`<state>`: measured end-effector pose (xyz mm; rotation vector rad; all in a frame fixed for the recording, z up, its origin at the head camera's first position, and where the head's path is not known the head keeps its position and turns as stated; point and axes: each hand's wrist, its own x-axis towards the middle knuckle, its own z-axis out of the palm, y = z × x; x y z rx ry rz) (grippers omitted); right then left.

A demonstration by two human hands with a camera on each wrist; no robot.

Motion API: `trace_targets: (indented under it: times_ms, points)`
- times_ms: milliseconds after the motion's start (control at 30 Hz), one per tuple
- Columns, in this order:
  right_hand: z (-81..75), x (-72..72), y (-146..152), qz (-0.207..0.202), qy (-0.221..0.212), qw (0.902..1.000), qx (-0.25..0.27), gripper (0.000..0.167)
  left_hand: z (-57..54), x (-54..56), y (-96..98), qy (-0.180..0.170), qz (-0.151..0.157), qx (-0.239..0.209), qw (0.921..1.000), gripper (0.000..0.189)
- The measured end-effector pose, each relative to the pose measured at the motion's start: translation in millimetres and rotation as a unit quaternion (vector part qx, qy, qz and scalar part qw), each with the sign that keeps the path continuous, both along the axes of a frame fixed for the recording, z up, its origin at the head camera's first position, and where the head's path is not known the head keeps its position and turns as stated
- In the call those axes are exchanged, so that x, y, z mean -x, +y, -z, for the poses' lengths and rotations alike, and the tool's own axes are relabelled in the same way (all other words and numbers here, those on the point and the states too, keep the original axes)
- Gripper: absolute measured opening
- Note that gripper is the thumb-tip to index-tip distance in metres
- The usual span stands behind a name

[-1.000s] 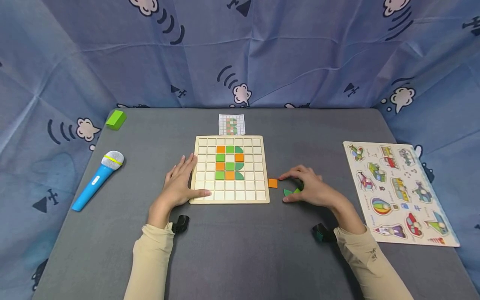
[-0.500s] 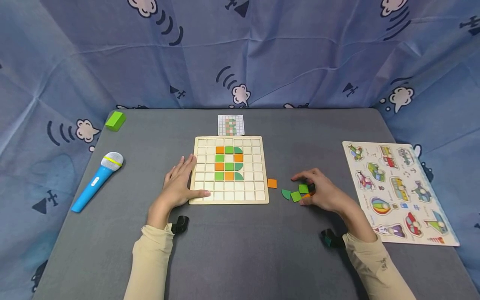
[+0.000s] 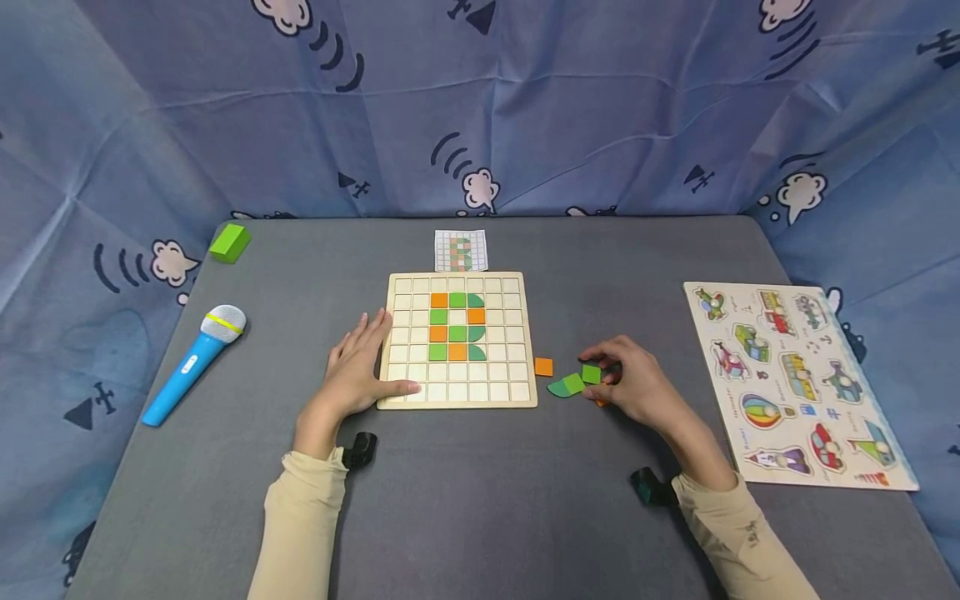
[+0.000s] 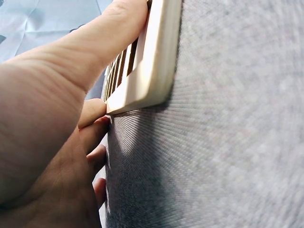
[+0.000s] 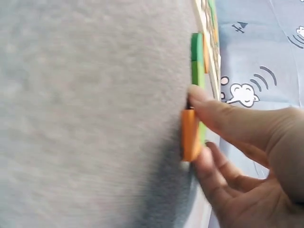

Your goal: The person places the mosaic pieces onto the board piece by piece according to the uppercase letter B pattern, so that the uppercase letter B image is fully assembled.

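My left hand (image 3: 354, 371) rests on the left side of a wooden grid board (image 3: 510, 392), its thumb over the front left corner. Orange and green tiles (image 3: 457, 333), some with rounded edges, fill a block of its squares. Right of the board, the curled fingers of my right hand (image 3: 636, 382) hold a green square tile (image 3: 591, 374) between thumb and index finger. Against it lie another green square tile (image 3: 573, 383) and a dark green rounded tile (image 3: 557, 389). An orange tile (image 5: 190, 135) sits by the thumb, partly hidden in the head view.
One orange square tile (image 3: 543, 367) lies at the board's right edge. Behind the board is a printed pattern card (image 3: 461, 250). A blue toy microphone (image 3: 197, 362) and a green block (image 3: 230, 242) are at left, a picture puzzle board (image 3: 798, 392) at right.
My right hand drew back to the right, uncovering several tiles, then came left again. The green squares and the rounded tile slid left with it. My left hand stayed on the board.
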<state>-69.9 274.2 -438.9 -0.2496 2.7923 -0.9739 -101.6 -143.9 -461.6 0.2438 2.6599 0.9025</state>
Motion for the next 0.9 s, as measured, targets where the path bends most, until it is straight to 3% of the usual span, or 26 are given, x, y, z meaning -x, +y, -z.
trace_targets:
  times_ms: [267,633,900]
  points:
    - [6.5,-0.7,-1.7,0.019,0.043,0.9988,0.011,0.039,-0.2,0.2,-0.7,0.001,-0.001,-0.001,1.0000,0.125]
    - [-3.0,-8.5,18.6,-0.015,-0.026,0.9996,0.000,0.042,-0.9,-0.1,-0.4,0.004,0.005,-0.002,1.0000,0.124]
    - [1.2,-11.3,13.3,-0.013,0.010,0.9998,0.012,0.042,-1.9,-0.7,0.0,0.002,0.004,-0.003,1.0000,0.124]
